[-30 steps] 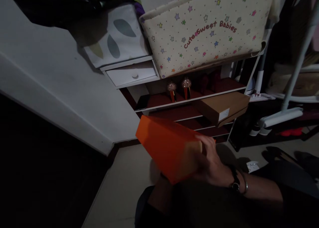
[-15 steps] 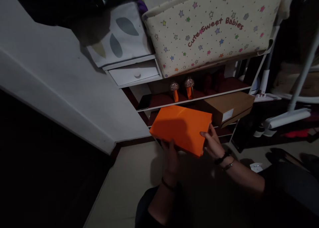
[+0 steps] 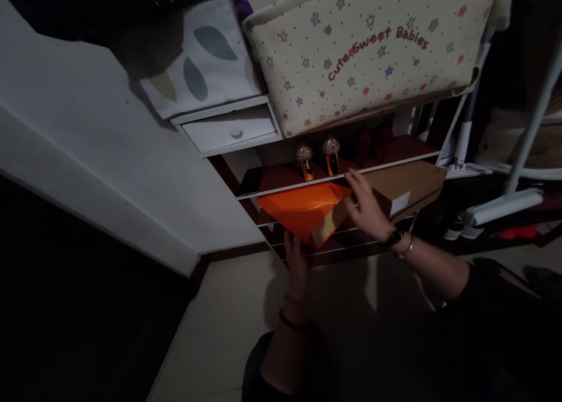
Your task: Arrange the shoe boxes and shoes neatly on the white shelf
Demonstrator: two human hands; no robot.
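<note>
An orange box [image 3: 302,206] with a tan side [image 3: 329,222] sits tilted, partly inside the lower part of the shelf rack, below a red shelf board. My left hand [image 3: 296,264] is at its near lower corner, fingers stretched upward and apparently touching it. My right hand [image 3: 365,209] lies along the box's right end, fingers extended and spread, the fingertips near the shelf edge. Just to the right of that hand is a brown cardboard box [image 3: 406,185] with a white label. How far the orange box rests on the board beneath is hidden.
Two glittery-topped shoes [image 3: 331,150] stand on the red shelf [image 3: 281,177] above. Higher up are a white drawer [image 3: 232,131], a leaf-print box [image 3: 206,57] and a star-print fabric bin [image 3: 369,62]. A wall [image 3: 132,156] borders the left; a white-headed mop [image 3: 504,206] leans at right.
The orange box has moved away from me into the rack and turned, showing its tan side. My right hand has released its grip on the near right corner and shifted up along that end.
</note>
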